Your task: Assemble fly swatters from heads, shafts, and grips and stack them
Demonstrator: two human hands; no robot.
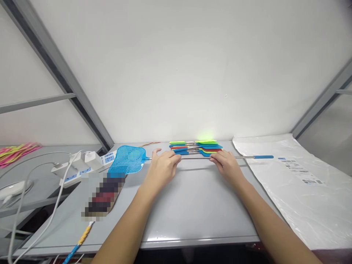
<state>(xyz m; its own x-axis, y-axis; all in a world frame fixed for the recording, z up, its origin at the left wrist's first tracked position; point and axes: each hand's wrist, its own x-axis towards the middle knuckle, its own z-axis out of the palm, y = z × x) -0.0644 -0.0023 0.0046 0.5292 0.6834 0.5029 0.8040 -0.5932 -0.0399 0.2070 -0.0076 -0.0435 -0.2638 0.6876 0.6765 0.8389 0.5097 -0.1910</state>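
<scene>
A blue fly swatter (128, 160) with a long metal rod is held level above the grey shelf, its perforated head to the left and its blue handle to the right. My left hand (164, 165) is closed on the rod near the head. Farther right, my right hand (226, 165) pinches the same rod, with the handle beyond it. Just behind the rod lies a stack of shorter fly swatters (189, 147) in green, blue and red, partly hidden by my right hand.
A white power strip (106, 161) with plugged-in chargers and white cables lies at the left, beside a pixelated phone-shaped object (103, 198) with a cable. A white plastic mailing bag (299, 205) covers the right side. Pink and yellow strips (18, 152) lie far left.
</scene>
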